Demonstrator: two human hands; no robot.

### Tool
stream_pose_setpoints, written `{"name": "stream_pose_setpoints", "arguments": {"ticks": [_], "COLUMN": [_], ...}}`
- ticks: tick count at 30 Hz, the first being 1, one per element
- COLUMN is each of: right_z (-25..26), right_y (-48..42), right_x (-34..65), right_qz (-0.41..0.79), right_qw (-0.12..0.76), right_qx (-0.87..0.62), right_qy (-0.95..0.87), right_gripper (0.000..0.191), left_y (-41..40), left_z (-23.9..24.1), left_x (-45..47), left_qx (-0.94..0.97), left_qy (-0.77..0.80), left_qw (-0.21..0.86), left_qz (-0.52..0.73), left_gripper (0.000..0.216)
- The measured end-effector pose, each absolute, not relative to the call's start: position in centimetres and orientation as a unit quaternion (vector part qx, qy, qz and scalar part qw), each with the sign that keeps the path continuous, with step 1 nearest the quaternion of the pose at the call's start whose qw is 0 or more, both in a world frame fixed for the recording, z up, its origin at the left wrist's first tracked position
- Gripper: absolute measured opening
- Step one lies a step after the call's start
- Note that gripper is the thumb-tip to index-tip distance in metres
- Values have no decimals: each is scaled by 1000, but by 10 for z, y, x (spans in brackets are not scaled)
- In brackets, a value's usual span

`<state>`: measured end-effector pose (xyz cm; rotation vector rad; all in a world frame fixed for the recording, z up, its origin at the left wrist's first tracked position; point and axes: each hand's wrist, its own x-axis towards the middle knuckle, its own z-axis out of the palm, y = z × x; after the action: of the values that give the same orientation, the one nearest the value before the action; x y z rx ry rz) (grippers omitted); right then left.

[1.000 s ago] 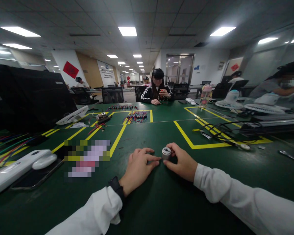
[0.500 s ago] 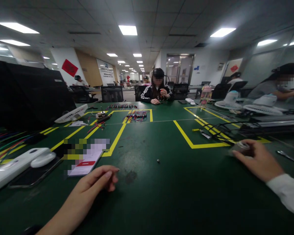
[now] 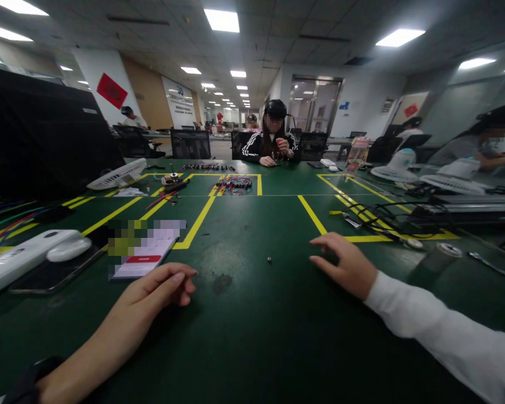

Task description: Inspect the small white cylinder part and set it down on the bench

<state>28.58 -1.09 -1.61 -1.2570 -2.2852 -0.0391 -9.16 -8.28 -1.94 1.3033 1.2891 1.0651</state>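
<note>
My right hand, with a white sleeve, is over the green table, thumb and fingers apart and nothing between them. To its left on the tabletop is a tiny dark cylindrical piece, not touched. A grey cylinder with a shiny round top is at the right, apart from the hand. My left hand is curled, thumb pressed to the forefinger; whether anything is inside is hidden. It is beside a phone-like flat item with a red stripe, partly blurred out.
A white power-strip-like case and a dark phone lie at left. Bundled wires sit at the far middle. Black cables and a wrench-like tool lie at right. A person sits across the table.
My right hand has let go of the grey cylinder at the right and moved left, fingers opening. My left hand keeps its curled shape. The camera has tilted downward slightly.
</note>
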Motion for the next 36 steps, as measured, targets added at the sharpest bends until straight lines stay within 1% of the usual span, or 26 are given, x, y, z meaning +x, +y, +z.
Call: {"name": "stream_pose_setpoints", "arguments": {"ticks": [2,4,6,9,11,14,15,16,18,19,21,23,25,30,34,36], "right_z": [-22,-26,-26,-18,-7,14,22,29,39,41,41,36,32,37,41,40], "right_y": [-1,6,9,7,1,-9,-12,-15,-20,-21,-22,-22,-22,-28,-34,-34], "right_x": [235,205,195,215,248,318,346,374,429,454,493,515,521,511,510,513], "right_qz": [38,72,90,85,64,-34,-100,-138,-173,-171,-114,-46,-14,0,48,48], "right_qw": [248,244,250,284,319,347,337,328,301,259,193,160,160,176,168,157], "right_qx": [-418,-382,-364,-373,-394,-464,-501,-533,-595,-656,-747,-794,-810,-830,-830,-834], "right_qy": [-873,-889,-893,-879,-860,-814,-791,-768,-725,-688,-626,-585,-564,-529,-530,-527], "right_gripper": [32,22,11,12,15,19,20,20,15,14,15,20,26,35,38,40], "left_y": [-85,-87,-89,-90,-89,-89,-88,-88,-87,-86,-85,-85,-86,-90,-91,-90], "left_z": [-21,-21,-21,-20,-18,-16,-16,-16,-15,-15,-15,-15,-14,-12,-14,-16], "left_x": [-94,-96,-98,-99,-98,-95,-94,-92,-91,-90,-90,-90,-90,-88,-89,-90], "left_qx": [539,544,551,556,554,549,548,545,540,537,533,529,521,511,516,519], "left_qy": [529,527,524,525,535,552,554,556,559,560,560,559,561,567,560,556], "left_qw": [489,489,489,492,489,478,477,477,476,475,475,479,483,482,482,482], "left_qz": [437,433,427,416,409,406,406,408,412,415,420,423,424,431,434,436], "left_gripper": [16,16,17,17,16,16,16,16,15,15,16,16,15,13,12,14]}}
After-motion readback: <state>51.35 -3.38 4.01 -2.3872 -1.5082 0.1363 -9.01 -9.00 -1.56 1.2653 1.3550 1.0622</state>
